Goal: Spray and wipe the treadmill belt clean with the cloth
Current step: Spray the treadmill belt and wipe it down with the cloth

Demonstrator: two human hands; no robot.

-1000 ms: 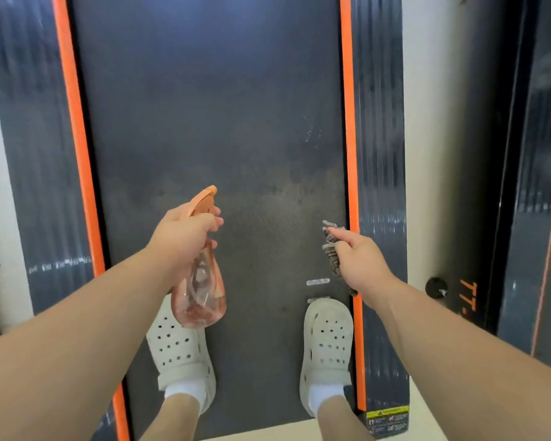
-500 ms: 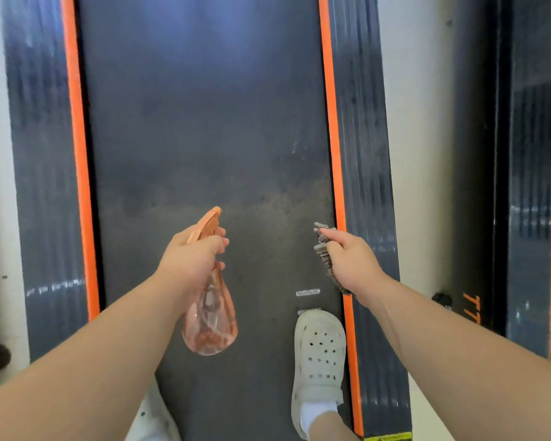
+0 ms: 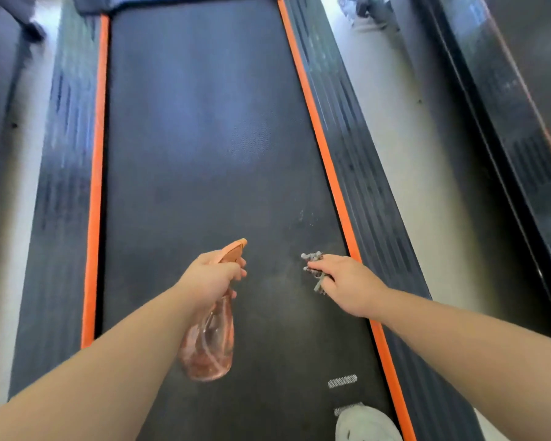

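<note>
Across frame center, dark treadmill belt [image 3: 198, 154] runs top to bottom between orange edge strips [image 3: 97, 154]. Lower center: pink spray bottle [image 3: 209, 348], left hand [image 3: 212, 276] fingers curled round its neck. Right hand [image 3: 347, 281] fingers pinch bunched grey cloth [image 3: 314, 265] over belt's right side. White shoe [image 3: 366, 424] bottom right.

Spray bottle [image 3: 209, 342] hangs left of cloth [image 3: 314, 272], both seemingly above belt [image 3: 198, 122].

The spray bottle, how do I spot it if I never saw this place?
Look at the long dark treadmill belt edged by orange stripes. Low down over it, the left hand grips the spray bottle. It is see-through pink with an orange top, unlike the grey cloth in the right hand.
</note>
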